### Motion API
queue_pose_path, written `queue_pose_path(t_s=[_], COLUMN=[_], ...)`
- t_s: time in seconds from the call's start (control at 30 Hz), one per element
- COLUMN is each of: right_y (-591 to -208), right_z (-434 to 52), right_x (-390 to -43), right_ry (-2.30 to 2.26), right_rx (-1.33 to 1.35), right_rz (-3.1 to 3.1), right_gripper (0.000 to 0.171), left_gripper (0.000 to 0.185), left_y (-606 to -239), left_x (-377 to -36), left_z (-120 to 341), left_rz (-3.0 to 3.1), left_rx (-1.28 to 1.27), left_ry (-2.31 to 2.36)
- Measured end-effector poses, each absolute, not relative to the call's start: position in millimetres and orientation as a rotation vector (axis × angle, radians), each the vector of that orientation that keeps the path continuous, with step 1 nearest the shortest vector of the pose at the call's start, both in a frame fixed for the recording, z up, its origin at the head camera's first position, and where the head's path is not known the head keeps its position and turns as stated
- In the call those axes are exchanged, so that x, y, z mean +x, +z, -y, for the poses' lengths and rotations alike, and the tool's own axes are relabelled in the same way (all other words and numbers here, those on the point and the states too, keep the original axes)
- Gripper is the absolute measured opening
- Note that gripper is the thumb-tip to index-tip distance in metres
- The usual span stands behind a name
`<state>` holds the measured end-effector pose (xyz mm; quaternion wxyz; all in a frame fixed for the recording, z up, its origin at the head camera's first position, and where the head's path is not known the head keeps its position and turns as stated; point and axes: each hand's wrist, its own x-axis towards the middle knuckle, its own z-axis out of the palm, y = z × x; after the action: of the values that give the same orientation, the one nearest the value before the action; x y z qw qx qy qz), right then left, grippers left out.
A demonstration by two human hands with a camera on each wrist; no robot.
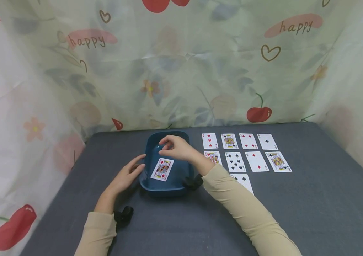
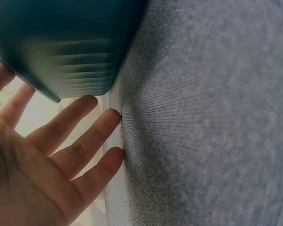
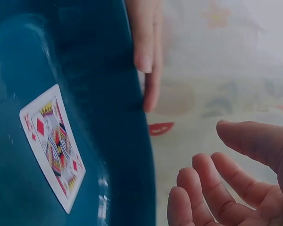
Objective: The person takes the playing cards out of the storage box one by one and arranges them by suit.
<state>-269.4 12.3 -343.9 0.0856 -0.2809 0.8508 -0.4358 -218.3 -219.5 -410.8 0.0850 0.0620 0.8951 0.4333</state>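
Observation:
A dark blue plastic tray [image 1: 165, 192] stands on the grey tabletop. In it a king of diamonds playing card [image 3: 53, 146] lies face up. My left hand [image 1: 127, 176] is at the tray's left side, with fingertips at the rim; in the left wrist view its fingers [image 2: 87, 141] are spread and extended beside the outer wall. Above the tray, past the card, hovers my right hand [image 1: 178, 147]. Its fingers are loosely bent, and nothing shows between thumb and fingertips in the right wrist view.
Several face-up playing cards lie in rows to the right of the tray, among them a two of diamonds [image 1: 257, 161] and a black-suit king [image 1: 278, 162]. My right forearm partly covers a spade card [image 1: 243, 181]. A printed curtain [image 1: 181, 78] hangs behind the table.

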Motion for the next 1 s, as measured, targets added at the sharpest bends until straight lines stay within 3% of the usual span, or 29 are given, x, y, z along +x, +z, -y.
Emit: queue_pose_path(t_s=[0.7, 1.0], right_y=[-375.1, -386.5], right_z=[24.8, 26.0], right_x=[-296.8, -298.5], right_ry=[-1.111, -0.822], right_rx=[-0.479, -0.487], right_rz=[-2.595, -2.636], right_gripper=[0.043, 0.06], left_gripper=[0.05, 0.051], left_y=[-410.4, -410.2], left_x=[-218.6, -217.9], left_z=[219.0, 220.3], left_rz=[-2.666, -2.665], left_rx=[0.201, 0.211], left_ry=[1.301, 1.31])
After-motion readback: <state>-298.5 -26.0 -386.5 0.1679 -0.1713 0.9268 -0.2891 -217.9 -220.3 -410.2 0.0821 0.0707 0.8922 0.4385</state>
